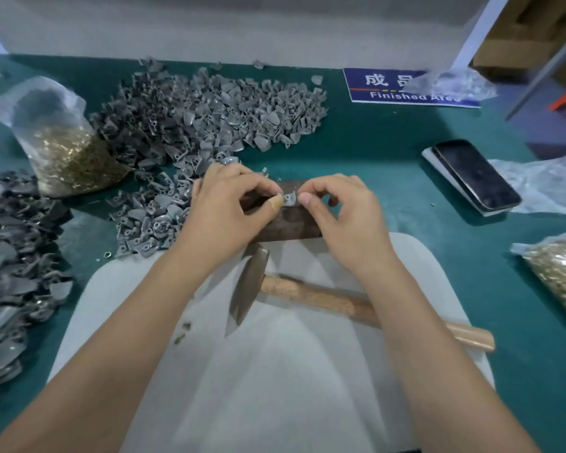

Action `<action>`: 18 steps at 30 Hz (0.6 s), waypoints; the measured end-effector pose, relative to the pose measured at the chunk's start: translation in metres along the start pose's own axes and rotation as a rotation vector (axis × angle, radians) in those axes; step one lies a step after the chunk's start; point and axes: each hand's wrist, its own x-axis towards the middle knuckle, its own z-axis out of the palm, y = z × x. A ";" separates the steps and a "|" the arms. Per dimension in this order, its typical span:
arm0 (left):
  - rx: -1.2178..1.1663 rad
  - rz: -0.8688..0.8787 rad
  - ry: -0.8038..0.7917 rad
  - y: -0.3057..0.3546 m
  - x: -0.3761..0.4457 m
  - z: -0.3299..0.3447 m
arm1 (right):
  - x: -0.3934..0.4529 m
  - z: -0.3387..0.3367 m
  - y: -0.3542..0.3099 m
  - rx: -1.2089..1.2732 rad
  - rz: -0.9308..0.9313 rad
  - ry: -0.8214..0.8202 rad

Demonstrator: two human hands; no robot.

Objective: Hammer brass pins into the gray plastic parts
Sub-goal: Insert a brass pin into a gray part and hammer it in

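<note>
Bag of brass pins (69,158) at 10 o'clock, gray parts pile (209,112) at 11. Left hand (229,207) pinches small gray plastic part (289,199) over dark metal block (288,223), frame centre. Right hand (343,210) pinches part's other side. Hammer (307,295) lies on white pad (275,371), 6 o'clock. Phone (476,174) at 3.

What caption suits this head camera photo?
Both hands, left hand and right hand, pinch a gray plastic part above the block; hammer idle.

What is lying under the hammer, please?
The hammer lies on a pale gray pad covering the green table. Both forearms cross over its handle, hiding parts; what is beneath the pad cannot be seen.
</note>
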 end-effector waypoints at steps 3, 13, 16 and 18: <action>-0.028 0.007 0.055 0.000 -0.005 0.004 | 0.004 0.001 0.003 0.014 0.020 0.006; 0.012 0.025 0.100 0.001 -0.009 0.004 | 0.018 0.006 -0.010 -0.065 0.010 -0.117; 0.027 0.024 0.115 0.001 -0.010 0.005 | 0.019 0.001 -0.016 -0.117 -0.016 -0.174; 0.021 0.018 0.118 0.001 -0.010 0.006 | 0.022 -0.004 -0.022 -0.204 -0.060 -0.213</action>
